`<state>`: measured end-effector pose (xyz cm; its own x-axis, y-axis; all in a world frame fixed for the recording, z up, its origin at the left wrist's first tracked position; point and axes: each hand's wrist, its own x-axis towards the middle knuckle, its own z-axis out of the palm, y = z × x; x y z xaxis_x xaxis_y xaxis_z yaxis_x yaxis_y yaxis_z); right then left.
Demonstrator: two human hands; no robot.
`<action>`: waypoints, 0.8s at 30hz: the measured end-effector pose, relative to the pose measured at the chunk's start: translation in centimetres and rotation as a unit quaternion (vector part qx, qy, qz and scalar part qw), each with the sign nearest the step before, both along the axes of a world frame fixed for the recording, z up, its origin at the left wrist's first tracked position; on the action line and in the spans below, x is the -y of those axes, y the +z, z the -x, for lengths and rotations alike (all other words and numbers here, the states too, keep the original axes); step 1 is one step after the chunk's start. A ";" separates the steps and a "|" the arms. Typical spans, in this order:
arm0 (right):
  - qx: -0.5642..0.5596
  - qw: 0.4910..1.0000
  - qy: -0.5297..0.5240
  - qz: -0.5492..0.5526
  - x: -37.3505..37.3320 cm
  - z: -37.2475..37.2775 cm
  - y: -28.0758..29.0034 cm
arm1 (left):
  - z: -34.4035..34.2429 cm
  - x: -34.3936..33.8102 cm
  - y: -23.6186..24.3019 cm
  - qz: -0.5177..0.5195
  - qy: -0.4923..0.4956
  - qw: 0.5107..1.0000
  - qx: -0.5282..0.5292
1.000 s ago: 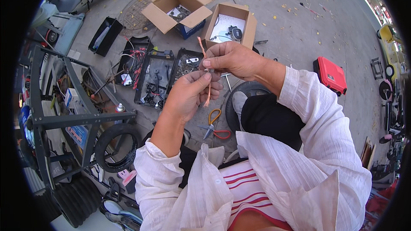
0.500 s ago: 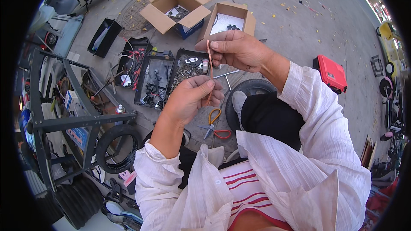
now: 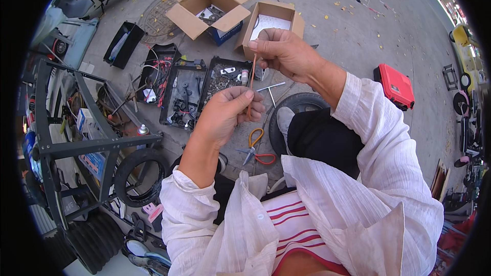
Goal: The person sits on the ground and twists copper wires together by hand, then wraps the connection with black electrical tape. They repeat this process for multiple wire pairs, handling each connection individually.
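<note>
Between my two hands a thin, soft-looking reddish-brown strip (image 3: 253, 73) is stretched nearly upright. My right hand (image 3: 291, 55) pinches its upper end between thumb and forefinger. Lower down, my left hand (image 3: 225, 111) grips it between thumb and fingers, and a tail of the strip hangs below them. On the ground under my left hand lie scissors (image 3: 251, 151) with one yellow and one red handle, blades apart. A metal T-handle tool (image 3: 271, 88) lies beyond, by a black tyre (image 3: 276, 135) that is partly hidden by my shoe and leg.
Black trays (image 3: 182, 92) of small parts and wires lie ahead on the left, with open cardboard boxes (image 3: 186, 20) behind. A red case (image 3: 396, 87) sits on the right. At left stands a dark metal frame (image 3: 76, 146) with a loose tyre (image 3: 120, 180) against it.
My right hand has lifted slightly and its fingers have curled around the strip's top end. My left hand has shifted up slightly, still gripping the strip.
</note>
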<state>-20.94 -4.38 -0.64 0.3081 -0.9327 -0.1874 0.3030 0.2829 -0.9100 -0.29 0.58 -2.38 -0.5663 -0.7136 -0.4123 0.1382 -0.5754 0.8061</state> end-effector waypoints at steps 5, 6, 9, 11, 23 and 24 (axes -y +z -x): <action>0.034 0.998 0.053 -0.016 0.0 0.3 0.5 | -0.1 -0.2 0.2 -0.006 0.003 1.000 0.012; 0.034 0.998 0.059 -0.009 0.0 0.4 0.5 | -0.2 -0.2 0.0 -0.005 -0.005 1.000 0.010; 0.000 0.999 0.041 0.022 0.2 0.6 0.0 | -0.4 0.1 -0.2 -0.013 -0.011 1.000 -0.005; -0.024 0.999 0.017 0.024 0.4 0.8 -0.5 | -0.5 0.1 -0.4 -0.018 -0.008 1.000 -0.008; -0.071 0.997 0.016 0.036 0.5 1.4 -0.7 | -0.7 0.3 -0.9 -0.010 0.009 1.000 0.025; -0.089 0.995 0.016 0.036 0.6 1.6 -0.7 | -0.9 0.5 -1.0 -0.012 0.021 1.000 0.017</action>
<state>-22.58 -4.98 -1.38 0.3064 -0.9356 -0.1753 0.1275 0.2229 -0.9665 0.59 0.10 -3.39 -0.5220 -0.7260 -0.4476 0.1355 -0.5887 0.7969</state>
